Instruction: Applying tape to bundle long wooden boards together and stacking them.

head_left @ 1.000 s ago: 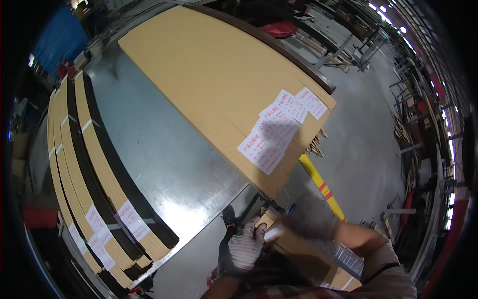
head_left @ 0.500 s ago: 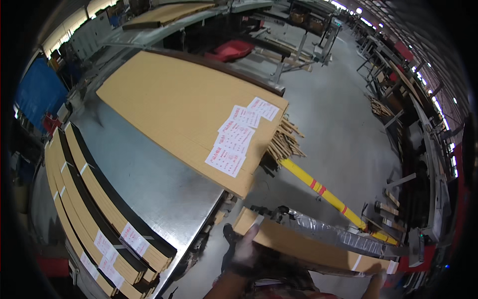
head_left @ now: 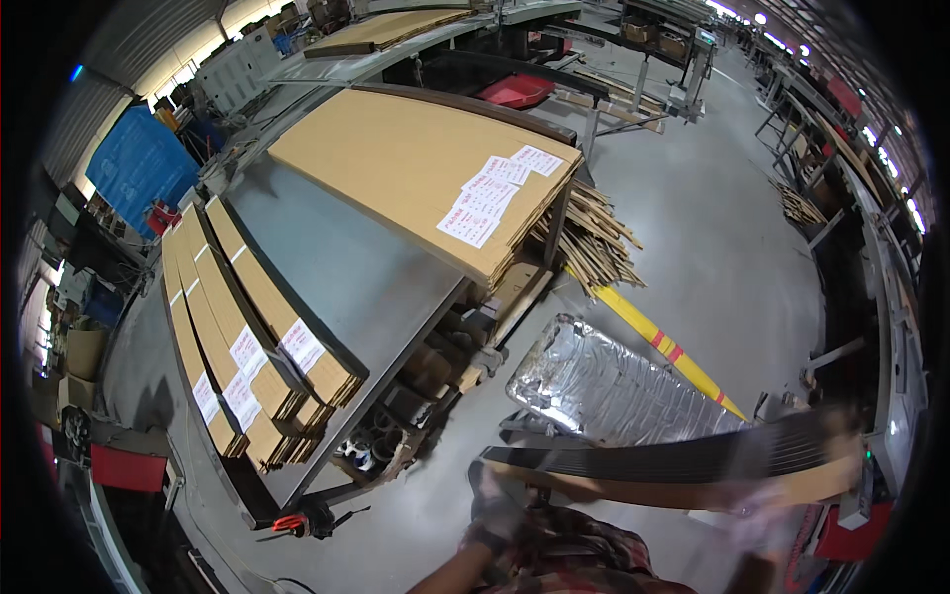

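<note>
One bundle (head_left: 643,463), now showing its dark side, so I am turning it: left hand (head_left: 498,515) gripping one end, right hand (head_left: 757,517) blurring, grip unclear.

Blk/brn bundle (head_left: 633,467) in L hand (head_left: 498,515)

The near bundle (head_left: 633,462) was black on its far side and tan along its near side. The shirt (head_left: 584,540) had red-and-dark checks. At the left, tan strips (head_left: 213,317) showed black edges and white bands; the far panels (head_left: 396,148) were tan, their labels (head_left: 482,203) white with red print. The desk (head_left: 336,238) was grey, the foil (head_left: 604,381) silver, the bar (head_left: 633,322) yellow with red bands.
</note>
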`<state>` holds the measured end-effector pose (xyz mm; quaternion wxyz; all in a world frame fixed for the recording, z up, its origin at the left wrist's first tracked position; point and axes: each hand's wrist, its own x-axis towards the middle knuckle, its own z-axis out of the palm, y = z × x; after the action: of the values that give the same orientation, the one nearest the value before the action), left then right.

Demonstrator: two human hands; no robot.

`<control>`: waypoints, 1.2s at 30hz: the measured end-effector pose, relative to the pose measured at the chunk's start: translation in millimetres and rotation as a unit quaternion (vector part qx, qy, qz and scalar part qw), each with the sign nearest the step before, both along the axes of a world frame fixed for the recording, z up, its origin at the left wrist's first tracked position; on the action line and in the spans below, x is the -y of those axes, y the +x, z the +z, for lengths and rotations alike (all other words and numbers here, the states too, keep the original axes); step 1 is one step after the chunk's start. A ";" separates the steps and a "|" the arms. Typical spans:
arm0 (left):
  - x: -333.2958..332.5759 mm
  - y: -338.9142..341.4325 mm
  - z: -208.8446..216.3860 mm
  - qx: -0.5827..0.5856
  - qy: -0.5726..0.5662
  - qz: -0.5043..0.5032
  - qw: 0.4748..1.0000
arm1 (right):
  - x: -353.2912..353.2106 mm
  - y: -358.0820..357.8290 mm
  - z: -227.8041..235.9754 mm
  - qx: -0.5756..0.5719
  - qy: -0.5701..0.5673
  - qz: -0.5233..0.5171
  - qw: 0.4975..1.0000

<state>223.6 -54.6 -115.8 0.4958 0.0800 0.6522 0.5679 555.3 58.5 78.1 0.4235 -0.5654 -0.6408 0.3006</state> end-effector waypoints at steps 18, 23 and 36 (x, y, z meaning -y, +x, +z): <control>45.6 -37.1 68.0 0.241 -0.387 -0.064 0.887 | 59.5 -169.8 -192.9 0.037 -0.230 0.340 0.911; 121.2 -47.7 -89.4 0.336 -0.118 0.070 0.932 | -90.4 120.1 10.9 -0.077 0.124 -0.186 0.972; -90.5 -101.2 4.6 0.292 0.255 0.050 0.920 | -5.8 -221.2 -25.7 0.016 -0.139 0.389 0.911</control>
<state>122.4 35.8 -111.2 0.5982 0.0016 0.3141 0.7373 334.1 64.3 52.4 0.1798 -0.3291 -0.7685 0.5185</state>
